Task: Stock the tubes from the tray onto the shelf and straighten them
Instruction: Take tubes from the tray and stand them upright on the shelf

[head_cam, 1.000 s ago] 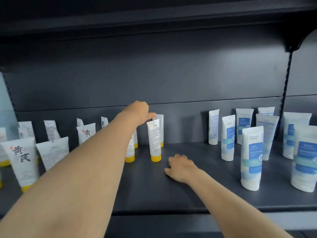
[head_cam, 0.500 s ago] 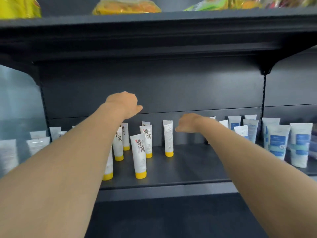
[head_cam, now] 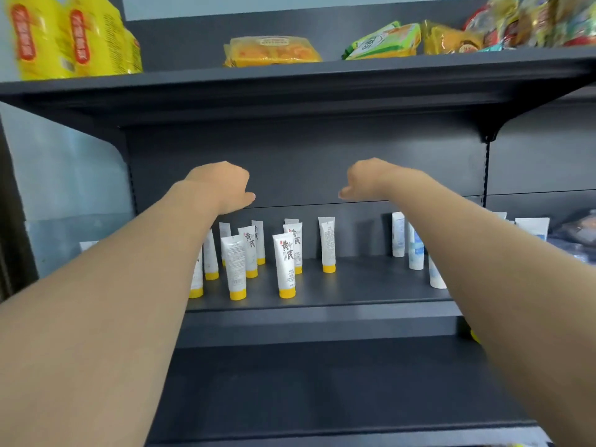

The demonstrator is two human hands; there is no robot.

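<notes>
The left hand (head_cam: 222,185) and right hand (head_cam: 364,180) hung loose and empty above the shelf (head_cam: 354,285). Yellow-capped tubes (head_cam: 287,266) stood upright there, and the right forearm hid some blue tubes (head_cam: 398,235) farther right.

Front yellow-capped tube (head_cam: 286,266): two large dark Chinese characters stacked down its face. The upper reads 黄, the lower looks like 芪. A small red seal mark sits at their upper left, and the fine print below is too small to read.
Tube behind it (head_cam: 297,245): the same two characters, partly hidden.
Tube further left (head_cam: 250,250): the same two characters.
Back-turned tubes (head_cam: 234,267): blocks of fine print, unreadable.
Blue-and-white tubes (head_cam: 415,251): print too blurred to read.
Yellow packs (head_cam: 48,37): red ovals with pale lettering, blurred.
Green pack (head_cam: 383,40): white lettering, unreadable.
</notes>
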